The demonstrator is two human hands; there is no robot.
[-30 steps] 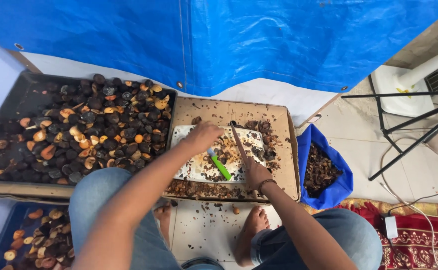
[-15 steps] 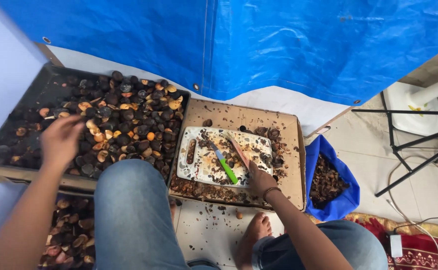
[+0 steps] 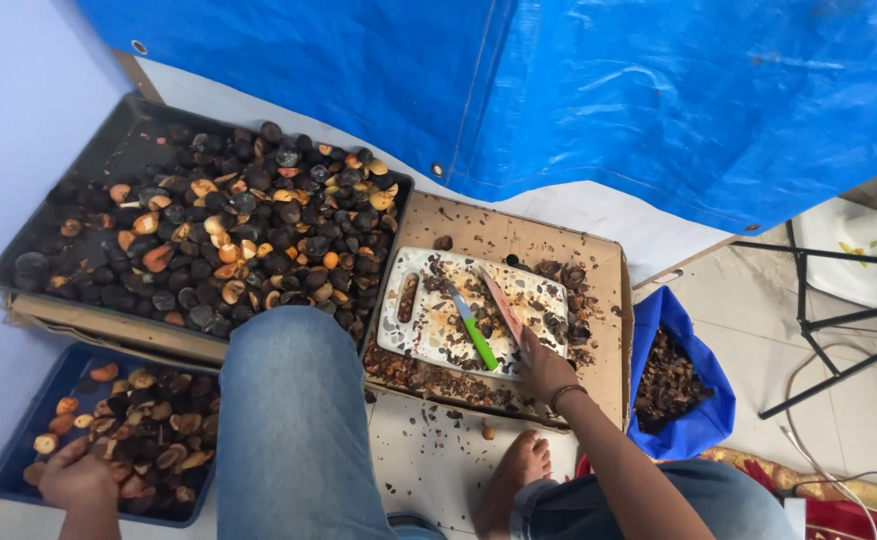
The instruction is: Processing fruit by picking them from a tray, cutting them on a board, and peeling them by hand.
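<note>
My left hand (image 3: 77, 474) is low at the left, down among the halved brown nuts in a blue crate (image 3: 19, 478); whether it holds a nut is hidden. My right hand (image 3: 542, 368) rests at the near edge of a white cutting board (image 3: 414, 335) and grips a knife with a reddish blade (image 3: 500, 301) that points away across the board. A green-handled knife (image 3: 476, 338) lies loose on the board beside it. The board is littered with dark shell scraps and sits in a shallow cardboard box (image 3: 611, 330).
A large black tray (image 3: 129, 150) heaped with dark and orange nuts stands at the far left. A blue bag (image 3: 704, 410) of shell scraps sits right of the box. My knees, bare foot (image 3: 519, 475), a blue tarp (image 3: 609, 90) and a black metal stand (image 3: 839, 330) surround the spot.
My left hand went from the cutting board out over the black tray, then down into the blue crate at the near left. My right hand stayed on the board with the knife.
</note>
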